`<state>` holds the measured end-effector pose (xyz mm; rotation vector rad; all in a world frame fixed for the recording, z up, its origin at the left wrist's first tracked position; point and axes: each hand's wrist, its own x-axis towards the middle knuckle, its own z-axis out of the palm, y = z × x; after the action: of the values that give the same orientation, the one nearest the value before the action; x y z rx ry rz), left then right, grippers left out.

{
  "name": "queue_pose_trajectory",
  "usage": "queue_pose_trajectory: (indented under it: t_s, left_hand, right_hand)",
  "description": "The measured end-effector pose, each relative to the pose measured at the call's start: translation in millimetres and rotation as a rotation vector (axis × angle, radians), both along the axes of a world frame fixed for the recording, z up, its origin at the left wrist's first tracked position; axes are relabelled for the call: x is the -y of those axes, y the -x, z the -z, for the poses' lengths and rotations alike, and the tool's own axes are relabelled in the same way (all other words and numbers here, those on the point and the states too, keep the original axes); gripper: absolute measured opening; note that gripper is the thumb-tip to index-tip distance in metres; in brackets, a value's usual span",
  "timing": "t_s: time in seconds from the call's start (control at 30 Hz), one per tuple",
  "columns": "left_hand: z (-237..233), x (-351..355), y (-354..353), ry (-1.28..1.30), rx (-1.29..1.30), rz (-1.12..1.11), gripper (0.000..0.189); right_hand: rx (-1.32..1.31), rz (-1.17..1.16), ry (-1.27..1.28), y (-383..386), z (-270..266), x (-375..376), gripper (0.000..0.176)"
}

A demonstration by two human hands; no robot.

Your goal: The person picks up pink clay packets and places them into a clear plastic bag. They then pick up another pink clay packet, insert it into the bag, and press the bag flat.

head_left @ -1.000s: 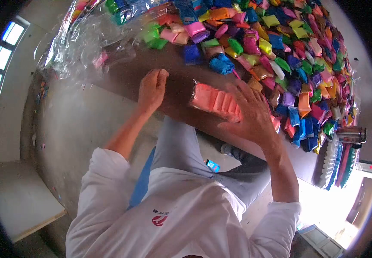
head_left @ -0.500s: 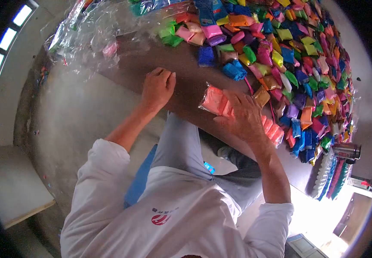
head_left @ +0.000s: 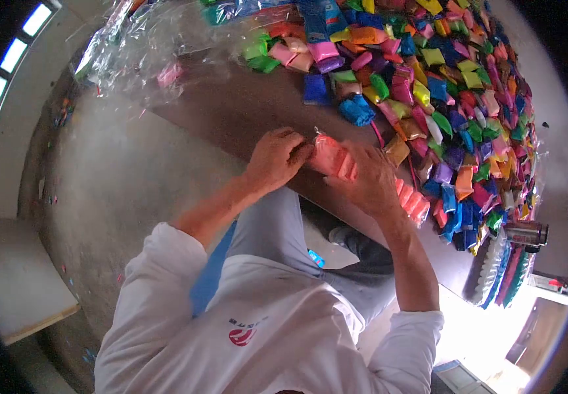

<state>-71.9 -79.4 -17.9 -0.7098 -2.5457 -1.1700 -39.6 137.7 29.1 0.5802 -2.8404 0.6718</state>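
A row of coral-coloured packets in clear plastic [head_left: 334, 159] lies slantwise near the table edge in front of me. My right hand [head_left: 370, 178] is over its middle, fingers on the far side and thumb on the near side, so part of the row is hidden. At the row's left end my left hand [head_left: 278, 157] has its fingers curled in, the fingertips pinched at the end of the plastic. More coral packets [head_left: 412, 200] show beyond my right wrist.
A large heap of small coloured packets [head_left: 445, 98] covers the table's far and right side. Crumpled clear plastic [head_left: 142, 56] lies at the far left. A metal cylinder [head_left: 527, 233] stands at the right, beside long strips of packets [head_left: 497, 269]. The brown table's edge [head_left: 215, 141] runs near my lap.
My left hand has moved right and slightly toward me, from the bare tabletop to the left end of the coral row. My right hand stays on the row.
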Motion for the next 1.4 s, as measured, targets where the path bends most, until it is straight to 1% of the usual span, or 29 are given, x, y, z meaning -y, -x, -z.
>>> queue_pose_trajectory:
  t_s: [0.1,0.2,0.27,0.3,0.43,0.5,0.63,0.73,0.8,0.87,0.93,1.0,1.03,1.1,1.13,1.2,1.23,1.27,1.3,1.33,1.37,1.4]
  left_hand:
    - [-5,-11,-4,-0.009,0.06,-0.023,0.014]
    - [-1,-14,-1,0.055,0.03,-0.018,0.011]
    - [-3,-15,-1,0.095,0.041,-0.012,0.011]
    - [-3,-15,-1,0.13,0.055,-0.011,0.011]
    - [-2,-18,-2,0.117,0.065,-0.009,0.01]
    - [-2,-19,-3,0.153,0.028,-0.04,0.01]
    - [-2,-20,-1,0.202,0.048,-0.049,0.011]
    - [-3,-21,0,0.251,0.015,-0.065,0.012]
    - [-4,-21,-1,0.196,0.035,-0.053,0.013]
    - [1,-19,0,0.163,0.035,-0.041,0.013]
    - [3,-15,-1,0.128,0.036,-0.029,0.014]
    - [2,-10,-2,0.057,0.144,-0.022,0.017]
    - [3,-7,-4,0.056,0.145,-0.021,0.017]
    - [3,-4,-7,-0.02,0.199,0.006,0.022]
    - [1,-3,-10,-0.023,0.202,0.009,0.022]
    - [-7,-4,-15,0.133,0.112,0.105,0.027]
    - [-8,-6,-18,0.128,0.114,0.109,0.027]
    - [-9,-10,-21,0.085,0.157,0.121,0.028]
    - [-10,-13,-23,0.043,0.2,0.132,0.029]
    - [-12,-16,-25,0.039,0.201,0.134,0.029]
    - [-15,-19,-27,-0.036,0.294,0.168,0.029]
    - [-16,-21,-28,-0.111,0.387,0.204,0.029]
  right_hand:
    - [0.022,0.003,0.06,0,5,-3,0.065]
    - [0.035,0.016,0.113,2,9,-5,0.065]
    - [0.037,-0.044,0.164,7,17,-8,0.065]
    - [0.034,-0.041,0.168,8,16,-9,0.065]
    - [0.055,-0.051,0.181,7,15,-8,0.065]
    - [0.052,-0.042,0.189,7,15,-8,0.065]
    - [0.082,-0.03,0.185,7,12,-8,0.066]
    - [0.083,-0.029,0.188,7,10,-7,0.066]
    - [0.072,-0.028,0.186,8,10,-6,0.066]
    - [0.016,-0.053,0.217,9,12,-7,0.061]
    - [0.045,-0.039,0.218,6,3,-7,0.059]
    - [0.076,-0.025,0.219,4,0,-9,0.056]
    - [0.049,-0.034,0.219,3,0,-12,0.054]
    - [0.023,-0.038,0.214,1,-2,-18,0.053]
    - [0.075,-0.038,0.219,-1,-6,-21,0.053]
    - [0.129,-0.034,0.221,-3,-14,-25,0.054]
    - [0.196,-0.037,0.231,-4,-18,-28,0.055]
    - [0.263,-0.04,0.241,-5,-21,-31,0.055]
    - [0.265,-0.037,0.237,-6,-21,-34,0.055]
    - [0.25,-0.065,0.235,-6,-22,-36,0.048]
    - [0.232,-0.093,0.234,-5,-22,-39,0.042]
    - [0.23,-0.089,0.232,-5,-28,-41,0.042]
